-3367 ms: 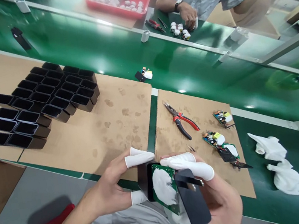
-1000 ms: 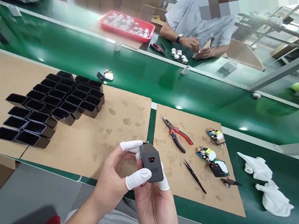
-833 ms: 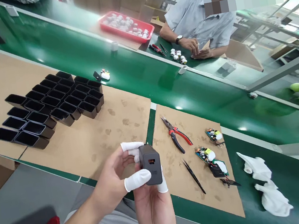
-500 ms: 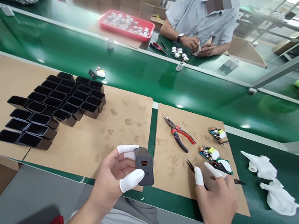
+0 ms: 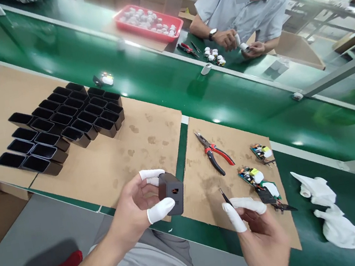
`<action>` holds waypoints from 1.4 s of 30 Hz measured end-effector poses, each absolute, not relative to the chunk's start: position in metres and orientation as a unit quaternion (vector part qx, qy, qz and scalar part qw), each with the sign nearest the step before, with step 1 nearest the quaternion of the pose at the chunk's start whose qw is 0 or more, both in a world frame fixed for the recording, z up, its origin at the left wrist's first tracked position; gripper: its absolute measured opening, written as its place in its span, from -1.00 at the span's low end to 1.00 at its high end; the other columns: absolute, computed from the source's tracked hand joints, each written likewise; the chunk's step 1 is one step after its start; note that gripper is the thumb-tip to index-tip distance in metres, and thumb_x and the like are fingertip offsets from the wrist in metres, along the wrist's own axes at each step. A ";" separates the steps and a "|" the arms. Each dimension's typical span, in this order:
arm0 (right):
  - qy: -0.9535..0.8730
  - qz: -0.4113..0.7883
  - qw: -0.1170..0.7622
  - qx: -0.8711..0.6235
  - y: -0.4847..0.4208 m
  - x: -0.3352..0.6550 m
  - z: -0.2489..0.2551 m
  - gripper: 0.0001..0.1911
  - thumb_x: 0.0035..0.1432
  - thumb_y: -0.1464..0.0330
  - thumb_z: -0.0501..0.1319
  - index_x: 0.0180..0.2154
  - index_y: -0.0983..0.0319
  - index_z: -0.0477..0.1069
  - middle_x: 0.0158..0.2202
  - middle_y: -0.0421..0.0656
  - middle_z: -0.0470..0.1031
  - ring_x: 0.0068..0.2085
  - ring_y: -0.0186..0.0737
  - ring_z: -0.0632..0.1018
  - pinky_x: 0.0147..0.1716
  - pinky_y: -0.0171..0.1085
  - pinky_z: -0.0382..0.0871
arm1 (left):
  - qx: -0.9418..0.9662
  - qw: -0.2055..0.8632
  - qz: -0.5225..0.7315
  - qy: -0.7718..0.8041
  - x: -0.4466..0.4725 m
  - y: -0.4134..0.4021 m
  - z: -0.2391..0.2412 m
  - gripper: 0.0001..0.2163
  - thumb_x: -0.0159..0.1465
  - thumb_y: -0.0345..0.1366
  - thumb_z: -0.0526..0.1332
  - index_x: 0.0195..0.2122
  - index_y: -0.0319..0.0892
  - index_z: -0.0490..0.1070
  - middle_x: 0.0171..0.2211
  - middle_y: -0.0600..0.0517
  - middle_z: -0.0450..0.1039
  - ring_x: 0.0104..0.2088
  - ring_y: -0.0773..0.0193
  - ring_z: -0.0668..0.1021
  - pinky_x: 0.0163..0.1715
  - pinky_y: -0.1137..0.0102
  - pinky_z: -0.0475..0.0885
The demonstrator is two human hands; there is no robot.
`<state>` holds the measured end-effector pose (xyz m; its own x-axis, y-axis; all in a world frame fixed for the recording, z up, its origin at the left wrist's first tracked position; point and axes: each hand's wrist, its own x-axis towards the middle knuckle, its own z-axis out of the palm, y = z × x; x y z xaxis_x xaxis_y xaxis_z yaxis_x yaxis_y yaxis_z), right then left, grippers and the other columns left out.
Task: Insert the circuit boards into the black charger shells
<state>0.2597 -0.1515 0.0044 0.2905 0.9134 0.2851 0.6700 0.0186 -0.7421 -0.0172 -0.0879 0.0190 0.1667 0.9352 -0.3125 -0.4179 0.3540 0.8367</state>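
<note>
Held upright over the edge of the cardboard, a black charger housing [image 5: 180, 204] has a small port opening in its face, with orange inside. My left hand [image 5: 136, 203], in white finger cots, is closed around its side, thumb on the front. My right hand [image 5: 261, 228] pinches dark tweezers [image 5: 224, 196] between thumb and forefinger, tips toward the housing but apart from it. Beyond the right hand lie a circuit board [image 5: 252, 176] joined to a black piece, and a second board [image 5: 261, 152]. Red-and-black pliers [image 5: 211, 152] rest, jaws away from me, on the cardboard.
Several open black housings [image 5: 68, 110] stand grouped on the left cardboard [image 5: 145, 143]. White cloth-like pieces [image 5: 339, 224] lie at right. A green conveyor belt [image 5: 163, 90] runs across; beyond it a person [image 5: 241, 8] handles a small white part near a red tray [image 5: 178, 36].
My right hand has lifted the tweezers off the cardboard beside the boards. The housing has turned slightly in my left hand. Items on the belt have shifted left.
</note>
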 end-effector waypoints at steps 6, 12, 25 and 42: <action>-0.670 0.234 0.391 -0.586 -0.136 0.206 0.082 -0.80 0.45 0.46 0.40 -0.03 0.04 0.73 -0.25 -0.20 0.61 -0.29 -0.27 0.63 -0.36 -0.36 0.51 | 0.311 0.666 0.488 0.470 -0.023 -0.089 0.018 -0.53 0.10 -0.25 0.64 0.04 -0.11 0.65 -0.18 -0.01 0.68 -0.22 0.20 0.71 -0.15 0.32 0.73; -0.705 0.265 0.347 -0.558 -0.122 0.192 0.091 -0.80 0.47 0.45 0.37 -0.01 0.06 0.72 -0.30 -0.24 0.54 -0.38 -0.33 0.57 -0.44 -0.40 0.45 | 0.340 0.630 0.484 0.504 -0.029 -0.093 0.017 -0.48 0.11 -0.21 0.66 0.08 -0.11 0.61 -0.17 0.01 0.70 -0.20 0.21 0.72 -0.12 0.35 0.70; -0.696 0.274 0.344 -0.567 -0.121 0.184 0.081 -0.80 0.53 0.43 0.31 0.02 0.11 0.72 -0.26 -0.17 0.57 -0.35 -0.26 0.57 -0.40 -0.33 0.48 | 0.474 0.498 0.463 0.559 -0.022 -0.103 0.023 -0.48 0.15 -0.27 0.59 0.14 -0.06 0.58 -0.14 0.03 0.72 -0.16 0.16 0.73 0.04 0.22 0.72; -0.678 0.392 0.230 -0.578 -0.116 0.168 0.043 -0.64 0.67 0.28 0.02 -0.27 0.12 0.39 -0.46 -0.27 0.43 -0.46 -0.23 0.36 -0.47 -0.23 0.16 | 0.664 0.166 0.440 0.582 -0.018 -0.105 0.007 -0.53 0.29 -0.27 0.51 0.20 -0.06 0.48 -0.14 -0.01 0.66 -0.17 0.09 0.75 -0.11 0.23 0.73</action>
